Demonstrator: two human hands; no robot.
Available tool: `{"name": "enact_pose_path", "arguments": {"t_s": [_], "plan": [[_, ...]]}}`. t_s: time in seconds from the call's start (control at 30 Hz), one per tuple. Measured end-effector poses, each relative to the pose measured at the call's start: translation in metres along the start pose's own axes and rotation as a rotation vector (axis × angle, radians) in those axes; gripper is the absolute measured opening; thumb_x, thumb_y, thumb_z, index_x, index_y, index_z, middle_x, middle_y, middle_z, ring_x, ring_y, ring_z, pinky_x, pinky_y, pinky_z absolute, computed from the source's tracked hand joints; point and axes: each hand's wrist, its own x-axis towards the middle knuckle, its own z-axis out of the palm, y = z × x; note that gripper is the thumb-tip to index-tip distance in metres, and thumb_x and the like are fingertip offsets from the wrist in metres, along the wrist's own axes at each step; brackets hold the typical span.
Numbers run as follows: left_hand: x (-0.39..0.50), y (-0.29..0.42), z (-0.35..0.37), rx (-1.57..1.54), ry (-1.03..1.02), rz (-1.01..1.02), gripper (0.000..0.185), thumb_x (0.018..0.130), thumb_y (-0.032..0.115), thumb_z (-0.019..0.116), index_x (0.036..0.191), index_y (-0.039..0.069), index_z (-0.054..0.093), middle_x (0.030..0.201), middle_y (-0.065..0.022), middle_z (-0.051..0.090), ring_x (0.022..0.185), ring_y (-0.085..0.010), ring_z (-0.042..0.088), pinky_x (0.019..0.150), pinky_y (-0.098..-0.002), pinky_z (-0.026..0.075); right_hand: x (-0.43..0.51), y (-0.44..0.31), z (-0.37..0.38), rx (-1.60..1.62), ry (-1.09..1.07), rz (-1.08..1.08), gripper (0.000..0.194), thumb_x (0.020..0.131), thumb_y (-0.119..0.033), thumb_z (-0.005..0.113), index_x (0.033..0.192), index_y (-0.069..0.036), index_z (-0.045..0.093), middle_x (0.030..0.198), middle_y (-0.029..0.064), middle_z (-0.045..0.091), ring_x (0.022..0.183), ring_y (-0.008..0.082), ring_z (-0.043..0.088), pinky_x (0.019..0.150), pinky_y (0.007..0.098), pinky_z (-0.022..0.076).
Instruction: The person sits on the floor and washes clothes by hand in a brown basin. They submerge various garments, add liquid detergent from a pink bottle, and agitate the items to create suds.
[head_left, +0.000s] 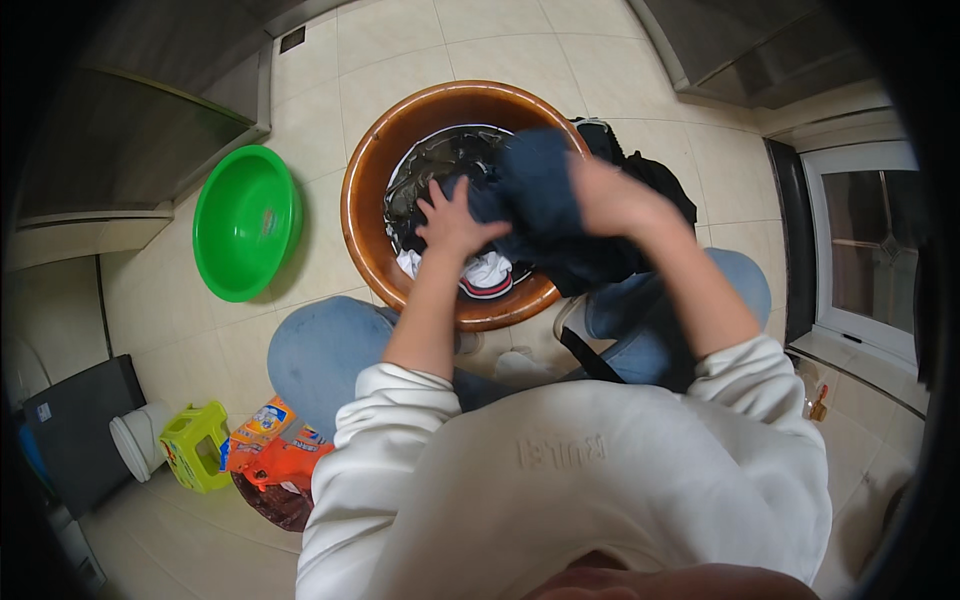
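A brown round basin (365, 161) stands on the floor between my knees, with dark water (439, 161) and wet clothes in it. My left hand (456, 225) is spread, fingers apart, over the dark cloth inside. My right hand (611, 199), blurred, grips a dark navy garment (541, 184) at the basin's right side; its fingers are partly hidden. Part of this garment reaches down into the basin, close to my left hand. Below my left wrist, a white garment (489, 271) with a red and navy striped edge lies against the near wall.
Black clothing (664, 184) lies right of the basin. To the left sits a green plastic basin (251, 225). Behind my left knee are a yellow-green stool (196, 448), a white lidded bucket (141, 439) and an orange detergent bag (262, 427). Dark cabinets (142, 142) border the tiled floor.
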Motion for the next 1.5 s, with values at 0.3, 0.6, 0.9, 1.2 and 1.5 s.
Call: {"name": "enact_pose_path", "arguments": {"t_s": [0.3,0.6,0.9,1.2,1.5], "plan": [[0.025,-0.003,0.033,0.251,-0.266,-0.124,0.134,0.050,0.049,0.089,0.152,0.032,0.004,0.156,-0.0192,-0.009,0.139,-0.0450,0.021,0.102,-0.0625,0.035,0.138,0.003,0.165,-0.405,-0.293,0.427,0.069,0.089,-0.015,0.059,0.148,-0.027,0.026,0.155,0.0220,0.011,0.133,0.0498,0.031,0.095,0.0621,0.0418],[0.081,-0.004,0.056,0.178,-0.267,-0.184,0.088,0.069,0.048,0.076,0.143,0.018,0.039,0.155,-0.0206,0.011,0.134,-0.0386,0.035,0.106,-0.0555,0.036,0.219,0.063,0.237,-0.272,-0.245,0.598,0.038,0.082,-0.041,0.065,0.107,-0.013,0.070,0.104,0.0026,0.068,0.103,0.0190,0.065,0.077,0.0411,0.0540],[0.058,-0.028,0.042,0.165,0.029,-0.013,0.082,0.063,0.035,0.082,0.136,0.018,0.047,0.152,-0.0237,0.023,0.125,-0.0429,0.045,0.103,-0.0426,0.043,0.182,0.053,0.188,-0.236,0.085,0.276,0.029,0.088,-0.014,0.050,0.107,0.004,0.063,0.113,0.0208,0.063,0.108,0.0338,0.061,0.087,0.0392,0.0527],[0.032,-0.052,0.064,-0.934,0.188,0.063,0.049,0.066,0.015,0.077,0.109,0.000,0.061,0.090,-0.0104,0.067,0.083,-0.0206,0.063,0.081,-0.0313,0.049,0.100,0.000,0.166,0.594,0.604,-0.097,0.042,0.061,0.000,0.070,0.101,-0.005,0.061,0.095,0.0184,0.059,0.096,0.0372,0.058,0.086,0.0400,0.0478],[0.001,-0.046,-0.037,-0.362,-0.167,0.276,0.069,0.062,0.026,0.087,0.123,0.007,0.059,0.115,-0.0157,0.058,0.107,-0.0278,0.059,0.095,-0.0349,0.045,0.064,0.006,0.065,0.073,-0.156,-0.086,0.039,0.065,-0.008,0.072,0.103,-0.003,0.061,0.112,0.0210,0.060,0.110,0.0348,0.058,0.088,0.0377,0.0498]]}}
